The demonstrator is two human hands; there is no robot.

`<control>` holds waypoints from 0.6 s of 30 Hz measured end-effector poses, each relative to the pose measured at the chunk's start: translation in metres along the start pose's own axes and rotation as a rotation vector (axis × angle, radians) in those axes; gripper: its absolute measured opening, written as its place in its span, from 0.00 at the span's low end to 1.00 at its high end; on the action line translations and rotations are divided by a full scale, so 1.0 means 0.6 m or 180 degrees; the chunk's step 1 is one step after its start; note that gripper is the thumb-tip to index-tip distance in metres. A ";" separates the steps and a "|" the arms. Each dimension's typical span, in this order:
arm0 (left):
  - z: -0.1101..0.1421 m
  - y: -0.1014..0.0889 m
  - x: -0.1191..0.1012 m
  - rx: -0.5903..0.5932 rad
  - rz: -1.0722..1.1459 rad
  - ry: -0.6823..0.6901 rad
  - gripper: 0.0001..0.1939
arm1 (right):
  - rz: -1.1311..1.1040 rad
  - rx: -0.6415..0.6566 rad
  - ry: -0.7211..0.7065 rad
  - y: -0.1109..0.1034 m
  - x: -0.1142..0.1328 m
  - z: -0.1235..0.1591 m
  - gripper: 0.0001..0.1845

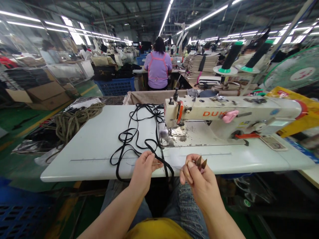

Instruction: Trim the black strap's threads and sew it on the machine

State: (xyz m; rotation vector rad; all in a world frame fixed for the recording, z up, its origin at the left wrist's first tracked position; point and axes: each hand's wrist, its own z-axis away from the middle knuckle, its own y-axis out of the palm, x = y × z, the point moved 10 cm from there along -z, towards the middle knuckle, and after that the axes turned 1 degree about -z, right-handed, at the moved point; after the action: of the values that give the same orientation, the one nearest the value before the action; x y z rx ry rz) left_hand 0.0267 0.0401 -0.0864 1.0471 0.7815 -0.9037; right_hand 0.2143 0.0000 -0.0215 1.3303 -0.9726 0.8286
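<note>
My left hand [146, 164] is closed in a pinch on a narrow black strap [167, 164], just above the front edge of the white sewing table [92, 142]. The strap lies in loose loops across the table, up to the needle end of the sewing machine [194, 106], and part of it hangs over the front edge. In my right hand [196, 172] is a pair of thread snips [201, 162], its two pointed blades sticking up and apart. Thumb and forefinger of that hand are pressed together; a fine thread seems to run between my hands.
Olive-brown straps [74, 119] lie heaped to the left of the table. Behind the machine stand black thread cones [231, 57], a green fan [296, 71] and a yellow bag [289, 127]. A person in a purple top [158, 68] sits ahead, near a blue crate [117, 87].
</note>
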 end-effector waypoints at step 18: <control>0.005 0.017 0.009 0.0258 -0.0206 -0.0234 0.22 | 0.0221 0.0374 0.0151 0.022 -0.021 0.027 0.18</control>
State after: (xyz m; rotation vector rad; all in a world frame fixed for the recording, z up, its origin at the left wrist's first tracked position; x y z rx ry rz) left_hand 0.0383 0.0383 -0.0864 1.0583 0.7257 -1.0309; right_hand 0.1957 -0.0143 -0.0279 1.3770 -0.9489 0.9787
